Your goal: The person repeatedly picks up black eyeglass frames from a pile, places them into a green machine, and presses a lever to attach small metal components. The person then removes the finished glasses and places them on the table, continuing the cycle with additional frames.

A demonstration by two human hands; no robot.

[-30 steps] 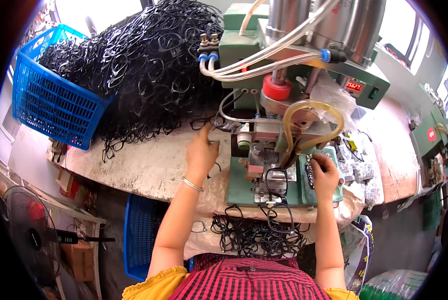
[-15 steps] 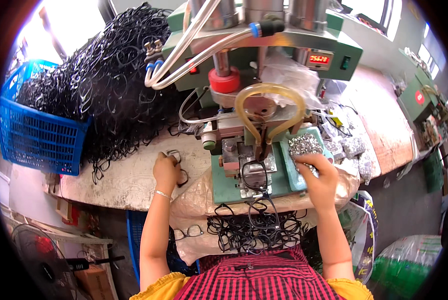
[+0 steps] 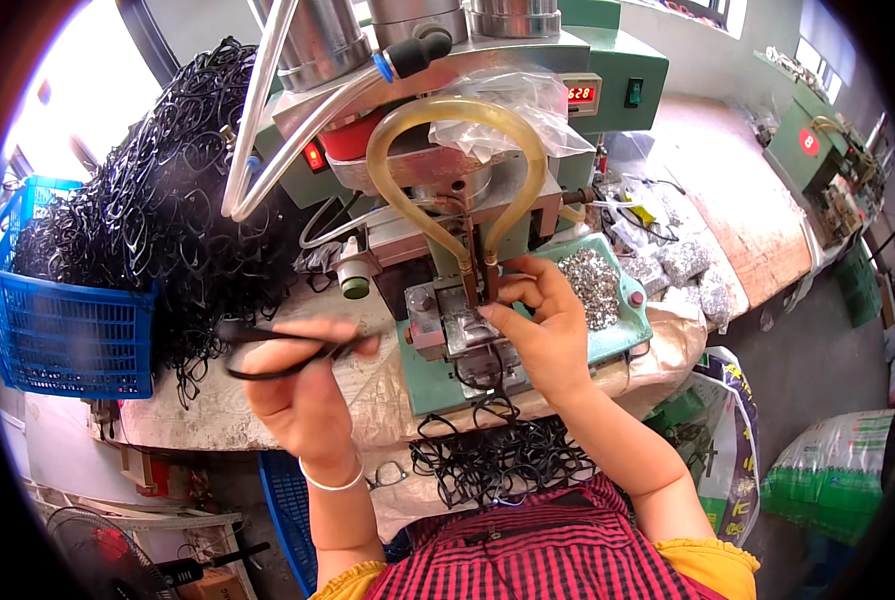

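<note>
We count two hands: left hand (image 3: 303, 400), right hand (image 3: 540, 335). One blue basket (image 3: 68, 340), one green press machine (image 3: 488, 180). Black frames (image 3: 168, 210): too many to count.

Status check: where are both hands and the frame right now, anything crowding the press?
Left hand pinching a black eyeglass frame above the bench. Right hand at the green press fixture, fingertips by the nozzle. Heap of black frames left of the press, apart from both hands.

The black frame (image 3: 273, 350) is motion-blurred; the right hand (image 3: 538, 330) hides its fingertips' contents.

Workshop: green press machine (image 3: 528, 120), frame heap (image 3: 158, 220)
</note>
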